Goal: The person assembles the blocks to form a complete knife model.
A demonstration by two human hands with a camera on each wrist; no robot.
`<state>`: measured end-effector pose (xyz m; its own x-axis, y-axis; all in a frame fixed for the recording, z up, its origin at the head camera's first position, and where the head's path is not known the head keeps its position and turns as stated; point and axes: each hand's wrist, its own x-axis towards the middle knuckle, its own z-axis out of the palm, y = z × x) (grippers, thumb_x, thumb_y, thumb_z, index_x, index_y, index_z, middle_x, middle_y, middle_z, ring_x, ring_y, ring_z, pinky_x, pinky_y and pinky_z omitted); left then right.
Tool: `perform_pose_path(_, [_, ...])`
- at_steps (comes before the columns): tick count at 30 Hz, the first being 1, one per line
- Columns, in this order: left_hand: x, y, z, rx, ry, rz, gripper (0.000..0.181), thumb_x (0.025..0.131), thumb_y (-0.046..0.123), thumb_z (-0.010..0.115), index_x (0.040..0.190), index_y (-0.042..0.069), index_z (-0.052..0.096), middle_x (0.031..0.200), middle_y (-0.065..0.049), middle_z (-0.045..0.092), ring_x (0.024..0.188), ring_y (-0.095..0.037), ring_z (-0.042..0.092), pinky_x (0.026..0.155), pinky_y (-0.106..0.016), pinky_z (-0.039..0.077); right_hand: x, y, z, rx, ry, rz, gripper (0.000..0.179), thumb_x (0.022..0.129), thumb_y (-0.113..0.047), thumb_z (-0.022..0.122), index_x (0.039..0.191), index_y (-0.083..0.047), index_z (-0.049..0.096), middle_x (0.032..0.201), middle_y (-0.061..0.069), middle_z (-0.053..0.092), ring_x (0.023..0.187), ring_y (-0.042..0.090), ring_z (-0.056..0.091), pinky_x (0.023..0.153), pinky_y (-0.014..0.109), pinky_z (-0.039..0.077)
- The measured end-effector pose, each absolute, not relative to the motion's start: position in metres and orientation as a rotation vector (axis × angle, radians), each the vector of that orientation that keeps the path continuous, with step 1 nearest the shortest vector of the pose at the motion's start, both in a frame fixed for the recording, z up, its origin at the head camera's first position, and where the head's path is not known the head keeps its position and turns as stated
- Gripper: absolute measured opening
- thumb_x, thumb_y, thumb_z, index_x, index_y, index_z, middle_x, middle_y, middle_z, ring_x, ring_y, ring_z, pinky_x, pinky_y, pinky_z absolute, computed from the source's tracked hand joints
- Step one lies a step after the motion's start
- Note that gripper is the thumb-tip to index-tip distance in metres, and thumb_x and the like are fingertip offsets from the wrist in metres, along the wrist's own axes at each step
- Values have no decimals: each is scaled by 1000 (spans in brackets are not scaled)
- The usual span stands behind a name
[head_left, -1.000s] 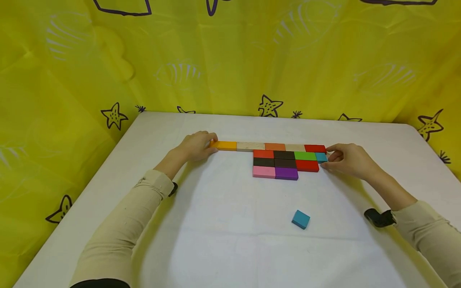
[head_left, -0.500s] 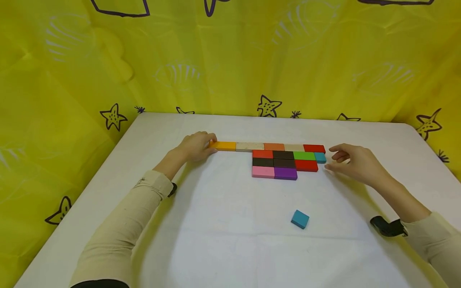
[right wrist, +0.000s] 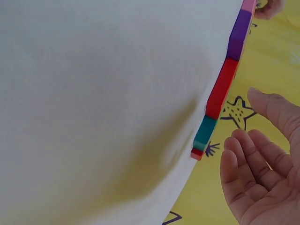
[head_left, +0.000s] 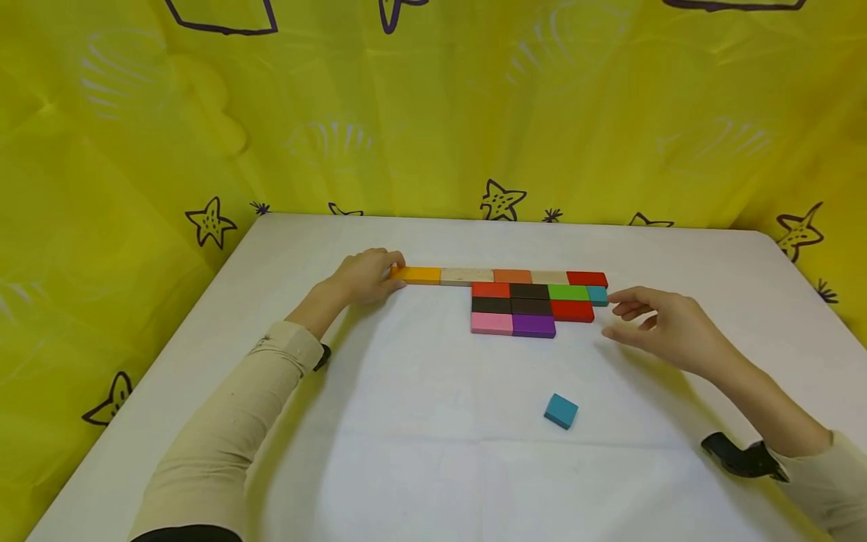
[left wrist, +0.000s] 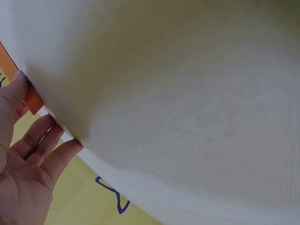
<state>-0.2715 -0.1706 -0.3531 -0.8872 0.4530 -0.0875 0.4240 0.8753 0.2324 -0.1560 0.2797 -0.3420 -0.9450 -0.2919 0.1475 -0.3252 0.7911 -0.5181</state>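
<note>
My left hand (head_left: pixel 366 277) pinches the left end of a yellow-orange block (head_left: pixel 421 276), thumb on the near side, fingers on the far side. That block begins a flat row that runs right through a long natural wood block (head_left: pixel 467 276), an orange one (head_left: pixel 512 275), a pale one (head_left: pixel 549 276) and a red one (head_left: pixel 587 278). Shorter rows of coloured blocks lie against its near side. My right hand (head_left: pixel 667 324) hovers just right of the small teal block (head_left: pixel 597 296) at their end, fingers loosely bent, holding nothing. In the right wrist view its palm shows with thumb and fingers apart.
A loose teal block (head_left: pixel 561 412) lies nearer me on the white table (head_left: pixel 406 421), apart from the rows. The pink block (head_left: pixel 491 324) and purple block (head_left: pixel 533 326) form the nearest row. A yellow patterned cloth (head_left: pixel 433 113) hangs behind the table.
My right hand has let go at the right end of the rows and moved back toward me, its fingers spreading. My left hand stays on the yellow-orange block.
</note>
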Motion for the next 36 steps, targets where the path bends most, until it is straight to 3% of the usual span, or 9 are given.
perform_pose_path(8, [-272, -172, -354, 672, 2899, 309, 35, 102, 31, 64, 130, 11, 60, 104, -9, 60, 95, -28, 54, 83, -47, 48, -142, 272, -346, 610, -2846, 885, 42, 83, -18, 87, 119, -4, 71, 102, 5, 74, 91, 18, 65, 74, 14, 50])
perform_pose_path(27, [-271, -173, -354, 666, 2905, 323, 35, 102, 31, 64, 130, 11, 60, 101, -9, 59, 93, -27, 53, 82, -45, 47, -125, 255, -352, 739, -2817, 925, 40, 80, -19, 89, 115, -10, 73, 102, -2, 74, 91, 7, 64, 74, 21, 53])
perform_pose_path(36, [-272, -172, -354, 678, 2904, 340, 35, 102, 31, 65, 130, 11, 61, 100, -9, 58, 93, -27, 53, 81, -45, 46, -118, 247, -353, 794, -2834, 942, 41, 79, -20, 90, 115, -11, 73, 103, -5, 74, 92, 9, 65, 75, 22, 54])
